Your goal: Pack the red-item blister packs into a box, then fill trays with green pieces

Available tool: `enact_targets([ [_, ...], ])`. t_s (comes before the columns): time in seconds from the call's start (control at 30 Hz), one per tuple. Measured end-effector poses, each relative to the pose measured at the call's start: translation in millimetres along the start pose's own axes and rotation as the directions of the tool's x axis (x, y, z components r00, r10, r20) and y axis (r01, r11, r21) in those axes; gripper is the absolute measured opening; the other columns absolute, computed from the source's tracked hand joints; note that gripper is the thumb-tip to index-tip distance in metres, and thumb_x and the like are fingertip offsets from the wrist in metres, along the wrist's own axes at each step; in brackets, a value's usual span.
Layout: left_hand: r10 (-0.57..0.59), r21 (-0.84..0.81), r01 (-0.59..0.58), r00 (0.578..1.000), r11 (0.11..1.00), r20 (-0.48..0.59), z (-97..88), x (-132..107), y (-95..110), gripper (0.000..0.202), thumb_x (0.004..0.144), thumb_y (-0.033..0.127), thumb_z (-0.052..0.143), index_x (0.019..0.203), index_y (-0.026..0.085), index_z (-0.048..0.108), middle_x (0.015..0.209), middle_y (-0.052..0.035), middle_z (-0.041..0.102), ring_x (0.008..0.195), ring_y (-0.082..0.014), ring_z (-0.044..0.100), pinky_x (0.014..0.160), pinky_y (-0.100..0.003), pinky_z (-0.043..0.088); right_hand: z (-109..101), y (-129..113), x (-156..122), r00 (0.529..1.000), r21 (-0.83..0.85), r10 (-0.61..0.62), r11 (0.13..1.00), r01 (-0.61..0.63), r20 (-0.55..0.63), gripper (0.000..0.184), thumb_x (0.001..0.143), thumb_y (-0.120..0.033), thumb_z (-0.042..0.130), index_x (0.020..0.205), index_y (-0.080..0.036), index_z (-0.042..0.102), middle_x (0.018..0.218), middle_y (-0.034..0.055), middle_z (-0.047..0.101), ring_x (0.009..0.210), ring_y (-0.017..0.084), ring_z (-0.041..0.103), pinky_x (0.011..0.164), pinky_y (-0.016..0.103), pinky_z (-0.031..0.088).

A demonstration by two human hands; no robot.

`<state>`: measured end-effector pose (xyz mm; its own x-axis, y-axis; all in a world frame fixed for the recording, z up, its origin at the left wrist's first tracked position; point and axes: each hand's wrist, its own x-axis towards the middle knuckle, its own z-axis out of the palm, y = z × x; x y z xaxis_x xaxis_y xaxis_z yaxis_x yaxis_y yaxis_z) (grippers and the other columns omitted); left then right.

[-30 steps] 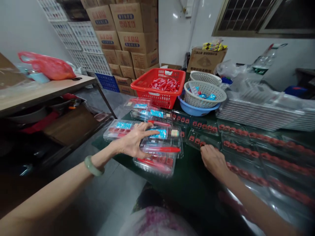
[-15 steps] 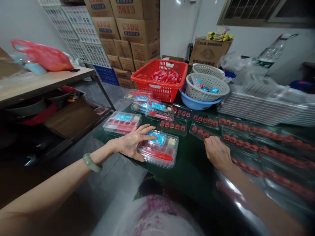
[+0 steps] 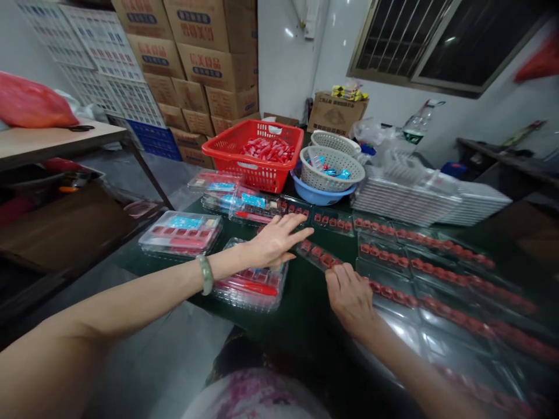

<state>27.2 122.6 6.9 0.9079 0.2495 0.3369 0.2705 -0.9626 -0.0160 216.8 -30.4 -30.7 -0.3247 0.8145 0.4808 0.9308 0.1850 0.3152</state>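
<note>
My left hand (image 3: 271, 241), a green bangle on its wrist, hovers with fingers apart over the far edge of a filled clear plastic box (image 3: 257, 294). That box holds a red pen-like stick, dark red pieces and a blue packet partly hidden by my arm. My right hand (image 3: 351, 297) has its fingers bent around the near end of a clear plastic tray (image 3: 321, 255) carrying a row of dark red pieces. The tray lies at a slant between my hands. Another filled box (image 3: 181, 231) stands to the left, with a light blue packet on top.
Rows of clear trays (image 3: 384, 256) with red pieces cover the right side of the dark green table. Behind stand a red basket (image 3: 253, 166) of wrapped pieces, grey colanders (image 3: 332, 169) in a blue basin (image 3: 321, 195), and stacked clear trays (image 3: 406, 195). Cardboard boxes (image 3: 209, 67) line the wall.
My left hand has lifted off the filled box and moved right, toward the tray. My right hand keeps its hold on the tray's end. The view has swung right.
</note>
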Motion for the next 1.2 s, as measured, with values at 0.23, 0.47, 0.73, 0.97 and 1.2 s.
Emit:
enact_targets([
  [0.23,0.218,0.120,-0.206,0.972,0.971,-0.093,-0.2,9.7,9.6,0.031,0.092,0.022,0.035,0.117,0.018,0.054,0.115,-0.0130,0.059,0.102,-0.0253,0.053,0.077,-0.039,0.041,-21.6,-5.5,-4.3,0.993,0.076,-0.006,0.997,0.015,-0.115,0.012,0.084,-0.007,0.048,0.087,-0.017,0.054,0.079,0.0047,0.058,0.075,0.017,0.049,0.067,0.031,0.035],
  [0.47,0.177,0.115,-0.137,0.847,0.984,-0.501,-24.0,-11.6,8.6,0.027,0.084,0.018,0.057,0.111,0.013,0.055,0.096,-0.0109,0.065,0.086,-0.0194,0.059,0.071,-0.032,0.048,-27.7,4.4,-2.0,0.885,0.355,0.325,0.913,-0.202,-0.333,0.053,0.075,-0.028,0.067,0.123,-0.020,0.046,0.118,0.0126,0.051,0.112,0.028,0.048,0.089,0.045,0.042],
  [0.73,-0.105,-0.287,-0.055,0.853,0.956,-0.512,-68.3,-47.0,23.2,0.035,0.082,0.013,0.060,0.116,0.016,0.056,0.097,-0.0090,0.065,0.089,-0.0158,0.060,0.075,-0.028,0.051,-49.8,-1.3,35.6,0.787,0.964,0.605,0.117,-0.241,0.123,0.066,0.079,-0.033,0.062,0.137,-0.028,0.029,0.136,0.0119,0.041,0.106,0.021,0.056,0.077,0.035,0.054],
  [0.97,-0.190,-0.179,0.088,0.691,0.980,-0.697,-60.6,-52.2,40.6,0.039,0.078,0.010,0.063,0.116,0.017,0.056,0.099,-0.0091,0.063,0.089,-0.0173,0.059,0.076,-0.031,0.050,-31.7,-36.1,69.4,0.868,0.941,0.415,-0.301,-0.153,0.274,0.079,0.076,-0.059,0.054,0.140,-0.038,0.013,0.134,0.0094,0.044,0.104,0.024,0.058,0.075,0.045,0.055],
  [1.2,-0.308,-0.293,0.127,0.606,0.948,-0.734,-34.7,-25.2,63.5,0.029,0.082,0.016,0.059,0.110,0.016,0.060,0.101,-0.0111,0.060,0.095,-0.0202,0.056,0.080,-0.037,0.048,-45.0,-52.7,101.7,0.914,0.994,0.404,-0.112,0.003,0.043,0.097,0.069,-0.073,0.049,0.142,-0.038,-0.004,0.146,0.0058,0.027,0.128,0.026,0.038,0.098,0.050,0.043],
])
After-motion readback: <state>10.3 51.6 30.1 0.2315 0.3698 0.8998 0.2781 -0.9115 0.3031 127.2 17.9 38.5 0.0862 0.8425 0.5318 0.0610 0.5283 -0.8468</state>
